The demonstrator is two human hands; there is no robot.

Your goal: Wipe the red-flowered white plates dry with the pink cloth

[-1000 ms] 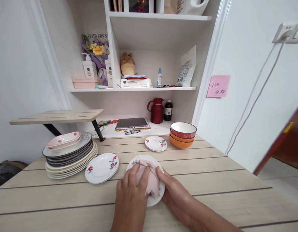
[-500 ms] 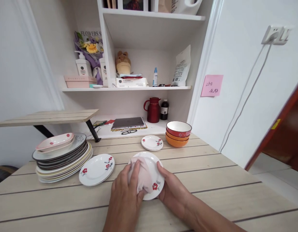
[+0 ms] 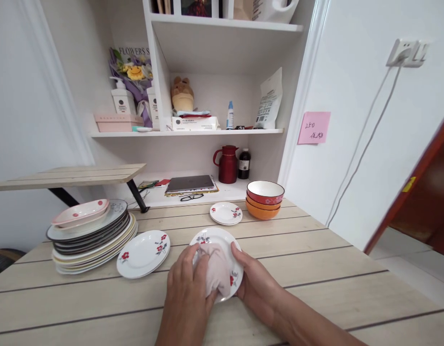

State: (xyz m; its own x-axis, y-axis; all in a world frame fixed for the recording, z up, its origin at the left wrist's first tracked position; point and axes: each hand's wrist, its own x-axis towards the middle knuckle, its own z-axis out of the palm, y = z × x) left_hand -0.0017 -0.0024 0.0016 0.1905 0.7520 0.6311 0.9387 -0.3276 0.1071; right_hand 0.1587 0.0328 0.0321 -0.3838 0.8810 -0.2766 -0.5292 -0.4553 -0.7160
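Note:
A white plate with red flowers [image 3: 227, 240] is tilted above the table in front of me. My right hand [image 3: 256, 283] grips its right rim, thumb on top and fingers beneath. Pressed against the plate's face is a pale pink cloth [image 3: 217, 270], bunched under my left hand [image 3: 191, 281], whose fingers close over it. To the left lie flowered plates [image 3: 144, 252], one on another. Beyond the held plate sit small flowered plates [image 3: 225, 213], also stacked.
A tall stack of plates [image 3: 92, 245] topped by oval dishes [image 3: 81, 213] stands at left, near a raised wooden shelf [image 3: 81, 174]. Stacked bowls [image 3: 264, 201] stand at the back right. Behind are a laptop [image 3: 191, 183], glasses [image 3: 192, 197] and a red jug [image 3: 228, 165].
My left hand and the cloth have slid slightly down and right across the plate, uncovering flowers near its upper left rim. The right hand keeps its hold.

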